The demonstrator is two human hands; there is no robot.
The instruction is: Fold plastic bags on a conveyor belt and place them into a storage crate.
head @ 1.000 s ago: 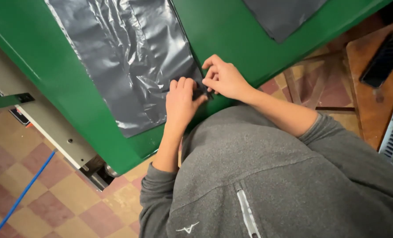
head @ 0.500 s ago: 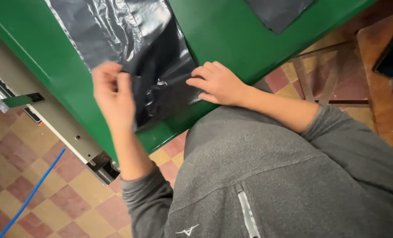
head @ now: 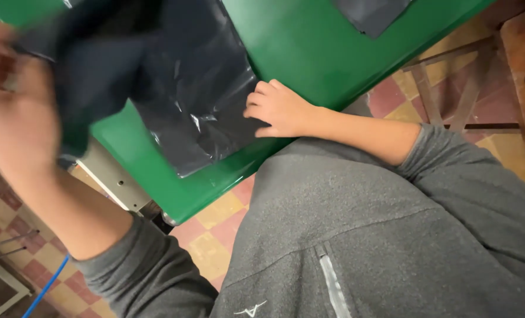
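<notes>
A thin black plastic bag (head: 197, 112), glossy and crinkled with soft creases that catch the light, lies partly flat on the smooth, shiny green tabletop (head: 309, 53) near its front edge. The right hand (head: 277, 109) rests palm down on the bag's lower right part, fingers spread flat and pressing the film against the tabletop, so its grip is wide and closes on nothing. The left hand (head: 15, 129) is raised close to the camera and heavily blurred; it holds the lifted end of the same bag, which hangs from it as a dark, limp fold, though how tightly the grip is closed cannot be told through the blur. Both arms wear sleeves of a soft grey knit, pushed up the forearms. At the tabletop's far edge lies a second sheet of grey-black plastic (head: 371, 12), flat and angular. Below, the floor (head: 215, 235) is a checkered pattern of worn red and yellow tiles.
</notes>
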